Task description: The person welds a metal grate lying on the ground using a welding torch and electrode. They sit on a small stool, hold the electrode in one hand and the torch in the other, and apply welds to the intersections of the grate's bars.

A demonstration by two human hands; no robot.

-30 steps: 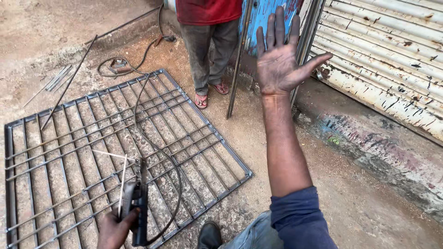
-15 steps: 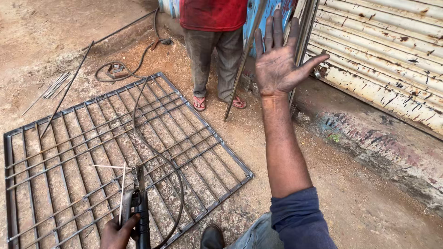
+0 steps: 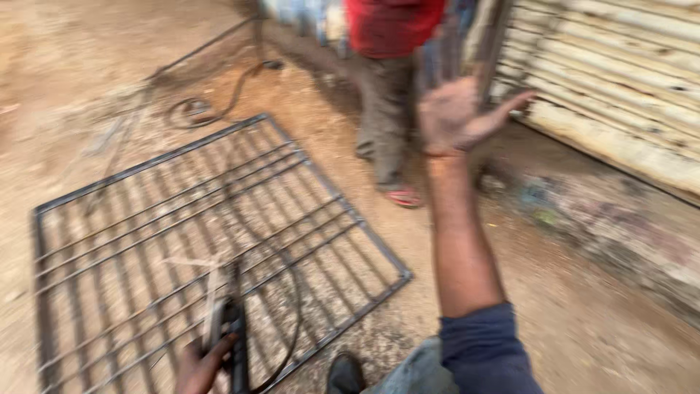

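Left hand low at the bottom edge of the view, grip closed around the dark, black-handled rod holder, fingers wrapped about its handle. Clamped in the holder, or so it seems through the blur, a thin pale rod pointing up and away over the grille. Trailing from the holder, a black cable looping across the bars to the right.

Beneath all this, flat on the dirt floor, a large rectangular grille of dark steel bars, frame closed on all sides, holder poised just above its near part; cannot tell whether the rod tip touches a bar.

Right hand raised high at arm's length, grip spread wide, palm open, thumb out to the side, holding nothing and well apart from the grille. Blue sleeve pushed up at the elbow; black shoe planted just beside the grille's near corner.

Beyond the grille, another person in a red shirt and grey trousers, one red sandal showing, standing near a pale corrugated metal shutter. Further back, a second dark cable coiled on the ground.

Judged as a pause in work on the grille: tool in hand, not visibly applied. Needed for any next move: a steadier aim at a joint, cable kept off the bars.
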